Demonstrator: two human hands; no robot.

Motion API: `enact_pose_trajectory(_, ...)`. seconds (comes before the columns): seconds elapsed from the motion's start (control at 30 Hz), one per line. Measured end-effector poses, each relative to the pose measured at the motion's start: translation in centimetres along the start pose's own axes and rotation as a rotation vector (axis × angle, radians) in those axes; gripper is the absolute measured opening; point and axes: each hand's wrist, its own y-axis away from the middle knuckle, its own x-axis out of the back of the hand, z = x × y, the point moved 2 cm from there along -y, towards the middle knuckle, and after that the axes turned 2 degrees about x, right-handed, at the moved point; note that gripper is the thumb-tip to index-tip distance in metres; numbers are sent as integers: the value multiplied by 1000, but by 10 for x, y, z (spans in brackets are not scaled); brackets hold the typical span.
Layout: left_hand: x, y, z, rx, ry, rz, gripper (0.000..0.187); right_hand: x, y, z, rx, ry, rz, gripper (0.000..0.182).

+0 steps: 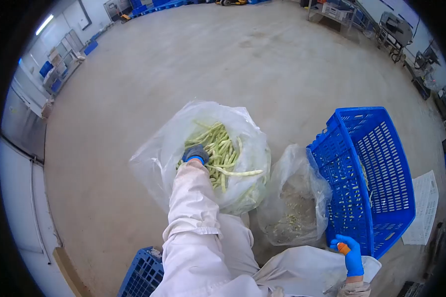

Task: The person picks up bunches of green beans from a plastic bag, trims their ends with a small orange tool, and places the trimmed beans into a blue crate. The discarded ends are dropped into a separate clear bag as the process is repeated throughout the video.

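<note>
Long green beans [223, 148] fill a clear plastic bag [158, 143] that stands open in front of me. My left hand [196, 154], in a dark glove over a blue one, is down among the beans, its fingers mostly hidden. At the lower right, my right hand [351, 255] wears a blue glove and is closed around a small orange object [343, 248], perhaps a handle. Beside the bean bag lies a second clear bag [295, 198] with small green scraps in it.
A tilted blue crate [371, 222] with a few bean pieces stands at the right, a white perforated crate [423, 208] behind it. Another blue crate [142, 272] is at the lower left. Equipment [396, 29] lines the far right wall.
</note>
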Motion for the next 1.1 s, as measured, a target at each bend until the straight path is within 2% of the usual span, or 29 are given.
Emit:
enact_pose_trajectory(0.03, 2, 5, 1, 50, -20, 93, 40, -1, -1, 0, 4, -4, -2, 20)
enact_pose_trajectory(0.07, 4, -2, 0, 46, -21, 88, 40, -3, -2, 1, 6, -12, -7, 21)
enact_pose_trajectory(0.13, 14, -12, -7, -38, -153, -252, 42, -4, -4, 3, 4, -44, -9, 22)
enact_pose_trajectory(0.2, 27, -4, -20, -75, -115, -184, 36, -7, -7, 3, 14, -84, -18, 23)
enact_pose_trajectory(0.27, 41, 2, -41, -101, 207, 23, 30, -11, -8, 0, 30, -62, -36, 24)
enact_pose_trajectory(0.3, 48, 6, -48, -166, 235, 173, 25, -12, -9, -1, 34, -71, -43, 24)
enact_pose_trajectory(0.33, 59, 11, -52, -164, 226, 184, 25, -12, -10, -1, 40, -89, -49, 23)
enact_pose_trajectory(0.4, 86, 33, -51, -182, 219, 52, 24, -13, -9, -6, 51, -116, -60, 23)
enact_pose_trajectory(0.43, 105, 55, -48, -62, 500, -140, 25, -13, -10, -12, 54, -88, -51, 23)
enact_pose_trajectory(0.5, 147, 115, -26, -203, 927, -342, 24, -11, -15, -16, 85, -79, -59, 24)
enact_pose_trajectory(0.53, 156, 135, -14, -147, 1099, -447, 25, -14, -18, -16, 91, -93, -47, 24)
enact_pose_trajectory(0.67, 182, 223, 54, -518, 1214, -640, 35, -39, -24, -61, 298, -131, -127, 28)
enact_pose_trajectory(0.7, 181, 240, 72, -543, 1199, -668, 35, -50, -21, -77, 375, -178, -126, 28)
enact_pose_trajectory(0.73, 182, 255, 91, -676, 1162, -641, 36, -60, -16, -94, 451, -223, -119, 29)
enact_pose_trajectory(0.77, 180, 272, 111, -814, 1125, -615, 37, -65, -8, -110, 632, -58, -55, 30)
enact_pose_trajectory(0.87, 174, 322, 166, -836, 1078, -731, 37, -69, 15, -158, 1205, 446, 161, 36)
enact_pose_trajectory(1.0, 157, 359, 208, -936, 940, -889, 36, -47, 32, -156, 1214, 686, 202, 37)
enact_pose_trajectory(1.03, 156, 362, 214, -928, 907, -969, 33, -40, 28, -146, 1162, 765, 130, 35)
enact_pose_trajectory(1.07, 152, 369, 219, -934, 899, -986, 33, -35, 27, -135, 1108, 839, 53, 33)
enact_pose_trajectory(1.1, 148, 374, 223, -940, 954, -923, 31, -30, 32, -127, 1121, 740, 77, 31)
